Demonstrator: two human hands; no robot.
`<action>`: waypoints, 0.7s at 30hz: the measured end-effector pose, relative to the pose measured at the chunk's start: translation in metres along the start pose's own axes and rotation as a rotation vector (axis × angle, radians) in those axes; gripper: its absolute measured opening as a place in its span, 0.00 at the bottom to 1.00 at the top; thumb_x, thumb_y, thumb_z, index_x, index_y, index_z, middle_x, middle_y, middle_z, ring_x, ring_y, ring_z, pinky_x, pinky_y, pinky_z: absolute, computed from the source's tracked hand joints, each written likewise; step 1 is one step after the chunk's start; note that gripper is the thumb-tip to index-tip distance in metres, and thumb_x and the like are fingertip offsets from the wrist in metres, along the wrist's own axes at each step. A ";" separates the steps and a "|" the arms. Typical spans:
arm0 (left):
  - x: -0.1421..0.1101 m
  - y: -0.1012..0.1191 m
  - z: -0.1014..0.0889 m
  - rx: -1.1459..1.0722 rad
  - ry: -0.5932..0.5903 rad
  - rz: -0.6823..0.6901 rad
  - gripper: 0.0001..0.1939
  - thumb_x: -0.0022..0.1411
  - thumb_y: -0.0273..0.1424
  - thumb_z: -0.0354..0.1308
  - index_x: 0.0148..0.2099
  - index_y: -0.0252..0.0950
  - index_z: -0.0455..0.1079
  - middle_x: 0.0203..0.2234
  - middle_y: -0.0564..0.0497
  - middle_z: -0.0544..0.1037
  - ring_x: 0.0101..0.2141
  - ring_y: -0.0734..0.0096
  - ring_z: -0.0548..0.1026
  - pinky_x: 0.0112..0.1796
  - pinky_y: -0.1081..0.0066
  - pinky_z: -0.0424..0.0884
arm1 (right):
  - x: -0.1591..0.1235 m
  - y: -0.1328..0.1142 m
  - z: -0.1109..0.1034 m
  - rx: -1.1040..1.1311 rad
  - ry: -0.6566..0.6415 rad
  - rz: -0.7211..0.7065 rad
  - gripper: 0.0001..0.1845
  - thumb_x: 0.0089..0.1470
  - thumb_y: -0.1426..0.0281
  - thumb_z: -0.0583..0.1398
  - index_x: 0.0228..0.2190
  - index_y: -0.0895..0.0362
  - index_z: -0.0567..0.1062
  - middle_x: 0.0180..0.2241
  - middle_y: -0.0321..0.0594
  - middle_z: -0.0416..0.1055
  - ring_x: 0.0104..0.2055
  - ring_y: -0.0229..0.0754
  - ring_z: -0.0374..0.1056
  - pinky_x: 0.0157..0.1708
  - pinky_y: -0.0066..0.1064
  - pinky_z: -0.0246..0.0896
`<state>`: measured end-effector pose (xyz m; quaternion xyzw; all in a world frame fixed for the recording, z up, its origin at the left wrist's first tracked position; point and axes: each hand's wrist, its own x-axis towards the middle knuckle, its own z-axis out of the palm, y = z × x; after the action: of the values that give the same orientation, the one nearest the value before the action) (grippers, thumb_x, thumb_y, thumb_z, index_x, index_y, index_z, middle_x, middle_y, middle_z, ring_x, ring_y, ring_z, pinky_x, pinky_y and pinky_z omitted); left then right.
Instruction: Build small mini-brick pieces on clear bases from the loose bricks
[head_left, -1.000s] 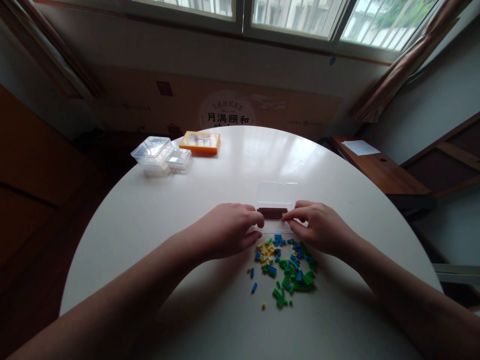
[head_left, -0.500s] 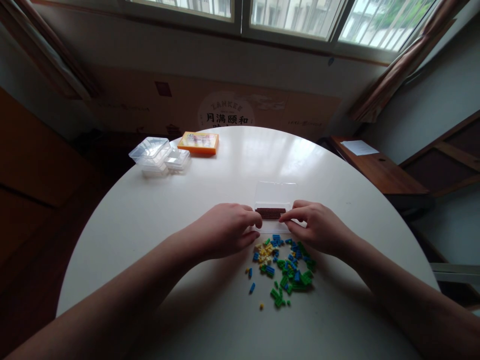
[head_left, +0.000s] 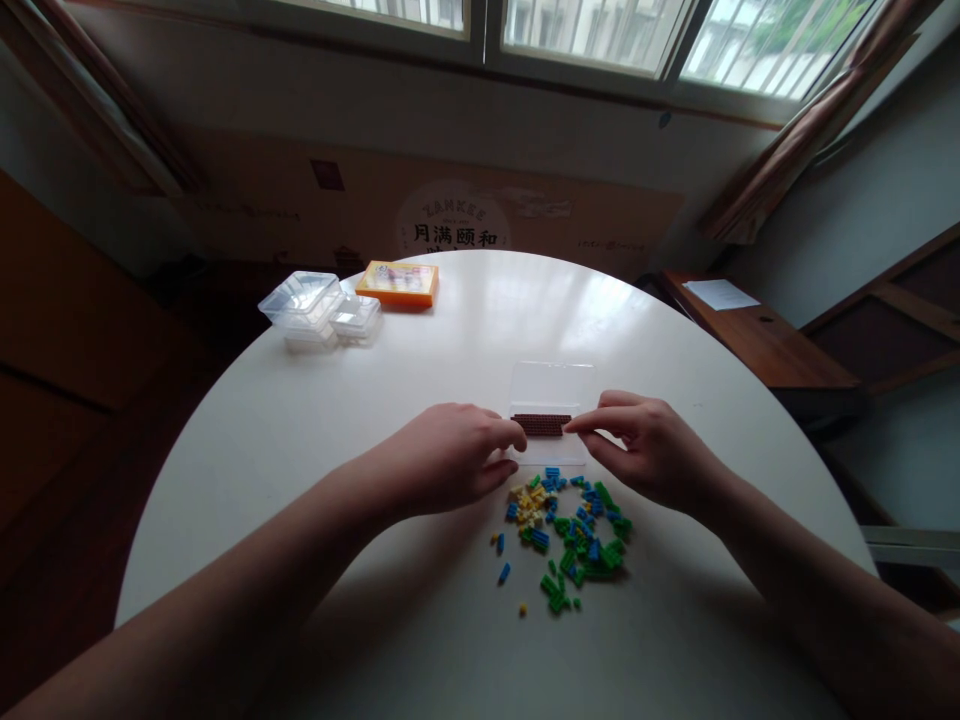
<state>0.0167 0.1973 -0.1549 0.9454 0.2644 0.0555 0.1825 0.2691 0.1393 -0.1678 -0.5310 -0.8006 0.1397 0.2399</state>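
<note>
A clear plastic box [head_left: 553, 382] lies with its lid folded back on the table. In it sits a dark brown studded block or row of small bricks [head_left: 538, 425]. My left hand [head_left: 465, 455] rests at the box's left edge, fingers curled, with a gap between thumb and index finger. At the right end of the brown piece, my right hand [head_left: 649, 450] has its index fingertip close to or touching it, the thumb held apart below. Just nearer to me lies a loose pile of small blue, green and yellow building bricks [head_left: 574, 540].
Clear plastic boxes [head_left: 300, 300] stand stacked at the far left of the round white table [head_left: 270, 450], beside an orange box [head_left: 397, 285]. Several stray bricks lie left of the pile. A wooden desk with a paper [head_left: 720, 294] stands beyond the right edge.
My right hand has shifted slightly right and away from me, its index fingertip now at the right end of the brown piece. My left hand has barely moved.
</note>
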 end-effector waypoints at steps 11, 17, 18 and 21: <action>-0.004 -0.001 -0.009 0.041 0.045 -0.065 0.05 0.62 0.32 0.56 0.33 0.38 0.67 0.25 0.54 0.76 0.23 0.73 0.68 0.25 0.74 0.55 | -0.015 -0.028 -0.002 -0.065 -0.323 -0.287 0.09 0.59 0.69 0.60 0.39 0.48 0.80 0.32 0.34 0.71 0.31 0.34 0.63 0.32 0.28 0.53; -0.003 -0.001 -0.009 0.061 0.039 -0.053 0.07 0.62 0.33 0.56 0.32 0.37 0.66 0.24 0.54 0.75 0.23 0.74 0.66 0.25 0.73 0.53 | -0.012 -0.025 0.002 -0.102 -0.369 -0.310 0.11 0.61 0.67 0.58 0.41 0.47 0.79 0.32 0.35 0.70 0.30 0.34 0.60 0.31 0.28 0.51; -0.003 -0.001 -0.009 0.062 0.040 -0.056 0.07 0.62 0.33 0.56 0.32 0.37 0.66 0.24 0.54 0.74 0.23 0.74 0.66 0.25 0.73 0.54 | -0.012 -0.025 0.002 -0.105 -0.374 -0.313 0.10 0.61 0.67 0.58 0.41 0.47 0.80 0.31 0.34 0.70 0.30 0.34 0.60 0.31 0.28 0.50; -0.004 -0.002 -0.011 0.057 0.045 -0.067 0.07 0.63 0.33 0.56 0.32 0.38 0.67 0.24 0.54 0.74 0.23 0.74 0.66 0.25 0.73 0.54 | -0.012 -0.026 0.002 -0.086 -0.386 -0.325 0.10 0.60 0.66 0.58 0.40 0.48 0.80 0.31 0.34 0.70 0.29 0.33 0.60 0.30 0.28 0.49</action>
<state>0.0099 0.2005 -0.1457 0.9394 0.3012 0.0630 0.1514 0.2515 0.1180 -0.1597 -0.3687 -0.9116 0.1639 0.0788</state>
